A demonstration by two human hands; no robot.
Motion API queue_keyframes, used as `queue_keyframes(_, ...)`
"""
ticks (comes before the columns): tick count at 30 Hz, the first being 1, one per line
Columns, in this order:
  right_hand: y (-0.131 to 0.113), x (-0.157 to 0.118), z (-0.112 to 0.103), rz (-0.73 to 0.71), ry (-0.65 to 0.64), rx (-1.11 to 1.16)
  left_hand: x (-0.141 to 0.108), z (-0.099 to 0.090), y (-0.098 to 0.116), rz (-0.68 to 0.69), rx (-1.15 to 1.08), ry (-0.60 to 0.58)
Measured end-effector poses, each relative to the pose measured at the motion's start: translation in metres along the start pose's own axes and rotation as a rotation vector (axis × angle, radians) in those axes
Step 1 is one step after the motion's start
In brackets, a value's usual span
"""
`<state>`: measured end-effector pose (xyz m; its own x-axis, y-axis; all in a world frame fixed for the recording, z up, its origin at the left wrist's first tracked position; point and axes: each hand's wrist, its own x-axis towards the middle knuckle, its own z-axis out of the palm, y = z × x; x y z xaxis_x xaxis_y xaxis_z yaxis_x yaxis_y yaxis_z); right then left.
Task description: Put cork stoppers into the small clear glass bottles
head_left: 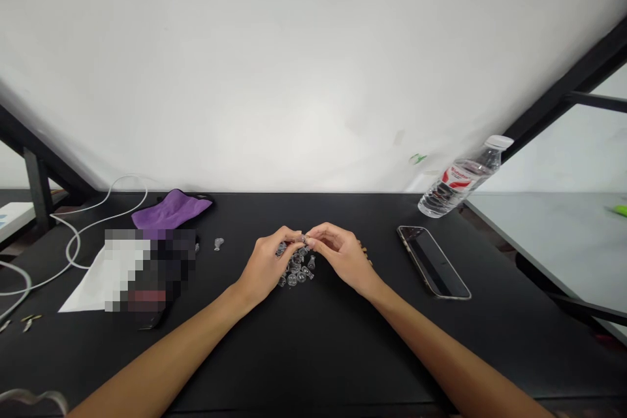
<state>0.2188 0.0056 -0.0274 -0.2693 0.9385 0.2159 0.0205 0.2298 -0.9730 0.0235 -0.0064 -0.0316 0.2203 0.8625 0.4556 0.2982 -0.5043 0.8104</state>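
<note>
Above a pile of tiny clear bottles (296, 271), my left hand (269, 261) pinches one small clear bottle (304, 239) between thumb and forefinger. The fingertips of my right hand (343, 255) meet it from the other side, closed in a pinch; whatever they hold is too small and covered to make out. Several small tan pieces, cork-like (365, 252), lie partly hidden behind my right hand. Off to the left, a single tiny clear bottle (218, 244) rests apart from the pile on the black table (304, 353).
On the right are a phone (434, 261) and a water bottle (463, 179). A purple cloth (171, 210), a white sheet (88, 281), a blurred dark item (166, 274) and a white cable (73, 241) occupy the left. A white wall (294, 78) rises behind.
</note>
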Motion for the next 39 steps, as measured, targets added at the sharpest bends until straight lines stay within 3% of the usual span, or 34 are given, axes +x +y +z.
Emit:
queue_keyframes(5,-0.001,-0.001,0.0,-0.026,-0.061,-0.013,0.003,-0.001,0.003,-0.017,0.021,-0.028)
queue_keyframes(9,-0.007,0.0,-0.003,-0.077,-0.01,-0.076,0.001,-0.002,0.002,-0.053,0.129,-0.055)
queue_keyframes(14,-0.013,0.003,-0.012,-0.18,0.086,-0.373,0.0,-0.002,-0.004,-0.018,0.285,-0.107)
queue_keyframes(22,0.002,0.004,-0.019,-0.186,-0.002,-0.659,0.002,0.002,-0.007,0.017,0.308,-0.193)
queue_keyframes(33,-0.001,0.006,-0.024,-0.197,0.014,-0.632,0.004,0.0,-0.007,0.025,0.31,-0.202)
queue_keyframes(39,-0.012,0.017,-0.049,-0.234,0.121,-0.663,0.004,0.0,-0.008,-0.002,0.308,-0.175)
